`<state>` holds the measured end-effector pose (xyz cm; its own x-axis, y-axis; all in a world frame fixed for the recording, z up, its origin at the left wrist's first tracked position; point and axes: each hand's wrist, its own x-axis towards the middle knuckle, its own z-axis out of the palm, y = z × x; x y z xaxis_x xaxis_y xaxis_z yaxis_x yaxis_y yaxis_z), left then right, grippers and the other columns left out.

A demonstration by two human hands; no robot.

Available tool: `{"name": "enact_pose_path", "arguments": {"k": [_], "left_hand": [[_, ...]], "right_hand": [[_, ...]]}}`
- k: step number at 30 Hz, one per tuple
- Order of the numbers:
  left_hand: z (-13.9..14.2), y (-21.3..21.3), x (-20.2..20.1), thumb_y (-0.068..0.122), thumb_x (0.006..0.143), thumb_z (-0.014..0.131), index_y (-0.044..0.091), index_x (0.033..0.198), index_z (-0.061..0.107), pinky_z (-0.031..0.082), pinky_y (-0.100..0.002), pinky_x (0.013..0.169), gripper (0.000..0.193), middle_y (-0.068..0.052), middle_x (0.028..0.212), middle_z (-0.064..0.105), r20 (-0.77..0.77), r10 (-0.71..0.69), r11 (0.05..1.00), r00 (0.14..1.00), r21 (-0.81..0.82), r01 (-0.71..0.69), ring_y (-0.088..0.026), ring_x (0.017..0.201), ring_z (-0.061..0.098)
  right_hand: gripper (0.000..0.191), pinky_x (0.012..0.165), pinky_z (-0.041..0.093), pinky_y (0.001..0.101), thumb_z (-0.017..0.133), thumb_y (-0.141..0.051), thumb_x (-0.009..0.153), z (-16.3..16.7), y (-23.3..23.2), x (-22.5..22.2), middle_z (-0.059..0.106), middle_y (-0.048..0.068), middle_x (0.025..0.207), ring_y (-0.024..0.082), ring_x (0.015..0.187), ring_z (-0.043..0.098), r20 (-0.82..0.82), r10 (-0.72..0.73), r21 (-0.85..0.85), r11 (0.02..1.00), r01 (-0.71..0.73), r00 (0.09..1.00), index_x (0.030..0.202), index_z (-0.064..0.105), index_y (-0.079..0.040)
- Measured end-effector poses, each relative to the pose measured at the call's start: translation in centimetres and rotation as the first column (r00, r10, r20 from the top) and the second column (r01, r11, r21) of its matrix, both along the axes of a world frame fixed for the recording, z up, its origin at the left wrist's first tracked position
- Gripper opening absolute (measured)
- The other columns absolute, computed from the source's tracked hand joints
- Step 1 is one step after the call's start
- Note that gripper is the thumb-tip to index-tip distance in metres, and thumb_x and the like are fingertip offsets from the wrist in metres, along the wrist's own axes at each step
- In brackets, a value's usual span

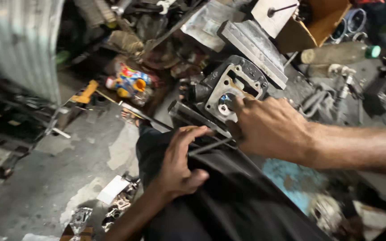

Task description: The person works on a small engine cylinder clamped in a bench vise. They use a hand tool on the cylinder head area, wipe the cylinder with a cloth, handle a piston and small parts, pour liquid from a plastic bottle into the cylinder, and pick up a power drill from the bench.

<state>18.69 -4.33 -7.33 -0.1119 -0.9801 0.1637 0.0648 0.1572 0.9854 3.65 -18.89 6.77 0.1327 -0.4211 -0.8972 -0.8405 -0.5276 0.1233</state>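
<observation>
A grey metal engine cylinder head (228, 87) sits clamped between the jaws of a bench vise (252, 44), its machined face turned toward me. My right hand (269, 127) rests on that face, fingertips touching a round valve seat. A thin metal rod (208, 146) runs under this hand toward the left. My left hand (179, 163) lies on my dark trouser leg (228, 201) just below the vise, fingers curled near the rod's end; whether it grips the rod I cannot tell.
A grey concrete floor (54, 174) lies to the left with small metal parts (119, 205) and a white scrap. A colourful bottle (130, 82) and yellow tool (85, 93) sit further back. A green-capped bottle (340, 53) and cardboard box (318, 22) stand behind the vise.
</observation>
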Motion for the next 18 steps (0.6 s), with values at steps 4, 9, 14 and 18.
{"name": "enact_pose_path", "arguments": {"k": [4, 9, 14, 18], "left_hand": [[-3.7, -0.8, -1.8, 0.061, 0.079, 0.083, 0.004, 0.141, 0.057, 0.050, -0.042, 0.114, 0.088, -0.014, 0.134, 0.063, -0.040, 0.085, 0.996, 0.996, -0.021, -0.086, -0.031, 0.128, 0.061], [-1.3, -10.6, 2.2, 0.064, 0.084, 0.086, 0.011, 0.130, 0.069, 0.052, -0.040, 0.099, 0.072, -0.003, 0.130, 0.069, 0.029, 0.046, 0.953, 0.999, -0.301, -0.035, -0.025, 0.122, 0.062], [0.3, -24.7, -9.5, 0.071, 0.088, 0.074, 0.014, 0.120, 0.067, 0.052, -0.038, 0.079, 0.066, 0.000, 0.107, 0.067, 0.529, -0.356, 0.876, 0.770, -0.097, 0.472, -0.021, 0.099, 0.064], [-2.8, -25.9, -21.7, 0.077, 0.089, 0.069, 0.014, 0.110, 0.068, 0.053, -0.036, 0.070, 0.067, 0.003, 0.096, 0.065, 0.467, -0.723, 0.443, 0.510, -0.253, 0.860, -0.018, 0.087, 0.063]], "right_hand": [[0.056, 0.047, 0.056, 0.0385, 0.068, -0.022, 0.081, -2.4, -0.6, -1.5, 0.068, 0.011, 0.079, 0.024, 0.057, 0.070, -0.132, -0.104, 0.176, 0.976, 0.127, 0.986, 0.127, 0.050, 0.003], [0.034, 0.054, 0.055, 0.0339, 0.084, -0.033, 0.067, -4.0, 0.3, -5.3, 0.068, 0.003, 0.079, 0.016, 0.055, 0.067, 0.023, -0.355, 0.183, 0.920, 0.345, 0.935, 0.091, 0.074, -0.011], [0.042, 0.052, 0.044, 0.0292, 0.067, -0.010, 0.088, -4.5, 2.4, -7.6, 0.058, 0.004, 0.085, 0.011, 0.058, 0.052, 0.182, -0.915, 0.022, -0.362, 0.932, -0.360, 0.130, 0.069, -0.007], [0.036, 0.061, 0.048, 0.0303, 0.062, -0.014, 0.096, -5.8, 4.7, -8.4, 0.063, 0.009, 0.091, 0.016, 0.068, 0.056, 0.154, -0.768, 0.600, -0.427, 0.676, -0.621, 0.127, 0.064, 0.005]]}}
